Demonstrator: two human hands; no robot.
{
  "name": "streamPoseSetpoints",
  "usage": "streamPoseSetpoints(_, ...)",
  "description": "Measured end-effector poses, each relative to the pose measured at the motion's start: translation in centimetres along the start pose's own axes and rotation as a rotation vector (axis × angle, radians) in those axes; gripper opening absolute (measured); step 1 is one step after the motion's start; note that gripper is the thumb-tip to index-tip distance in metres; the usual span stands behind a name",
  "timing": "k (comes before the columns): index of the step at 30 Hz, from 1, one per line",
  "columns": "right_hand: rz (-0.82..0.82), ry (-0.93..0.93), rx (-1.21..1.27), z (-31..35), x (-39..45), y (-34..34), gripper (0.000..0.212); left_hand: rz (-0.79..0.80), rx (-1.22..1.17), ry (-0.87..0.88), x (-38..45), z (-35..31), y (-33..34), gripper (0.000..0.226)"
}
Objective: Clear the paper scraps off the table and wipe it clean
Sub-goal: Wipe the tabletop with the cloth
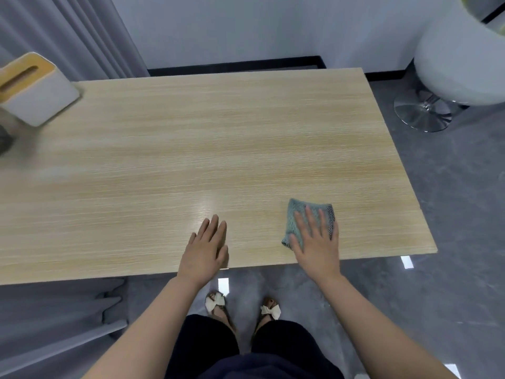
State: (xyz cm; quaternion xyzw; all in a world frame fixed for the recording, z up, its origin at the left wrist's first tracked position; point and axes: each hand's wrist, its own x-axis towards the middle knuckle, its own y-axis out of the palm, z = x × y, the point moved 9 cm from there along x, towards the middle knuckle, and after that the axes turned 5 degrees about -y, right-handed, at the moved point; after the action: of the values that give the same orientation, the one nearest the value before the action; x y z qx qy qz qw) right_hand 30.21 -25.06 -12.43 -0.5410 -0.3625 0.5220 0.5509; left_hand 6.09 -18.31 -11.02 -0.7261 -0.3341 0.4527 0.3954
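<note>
Both hands work at the near edge of the pale wood-grain counter (218,138). Left grip (206,248) rests flat, fingers straight and together, holding nothing. Right grip (314,242) is spread, pressing the folded grey-green knitted cloth (297,214) toward the near right corner. Unwiped surface stretches away and leftward; no paper scraps show. At the far left corner stands a white tissue box with a wooden lid (35,88).
</note>
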Motion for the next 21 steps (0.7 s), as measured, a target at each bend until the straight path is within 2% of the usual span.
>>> streamPoseSetpoints(2,-0.021,0.060,0.010,2.4,-0.8,0.0,0.062,0.020,0.008,0.033,-0.4,0.5,0.1,0.056)
streamPoseSetpoints(5,0.015,-0.051,-0.002,7.5,-1.8,1.0,0.061,0.010,0.009,0.106,-0.6,1.1,-0.4,0.072)
streamPoseSetpoints(9,0.037,-0.163,-0.040,8.7,-2.3,1.5,0.059,-0.069,0.032,0.155,-0.7,2.7,-1.9,0.052)
streamPoseSetpoints(11,0.037,-0.179,-0.055,7.4,-2.1,1.5,0.058,-0.055,0.044,0.127,-0.6,4.1,-2.2,0.054)
streamPoseSetpoints(15,0.027,0.038,0.007,4.9,-1.4,0.9,0.066,0.028,0.066,0.095,-0.1,6.0,-2.2,0.080)
streamPoseSetpoints(18,0.037,0.185,0.025,6.2,-1.1,1.2,0.070,0.011,0.062,0.075,0.1,7.3,-2.5,0.083)
streamPoseSetpoints(19,0.027,0.190,0.019,7.4,-0.9,1.2,0.071,0.009,0.069,0.060,0.1,7.9,-2.5,0.083)
streamPoseSetpoints(21,-0.016,0.079,0.001,11.4,-0.4,1.2,0.069,0.008,0.071,0.048,0.0,9.0,-2.4,0.081)
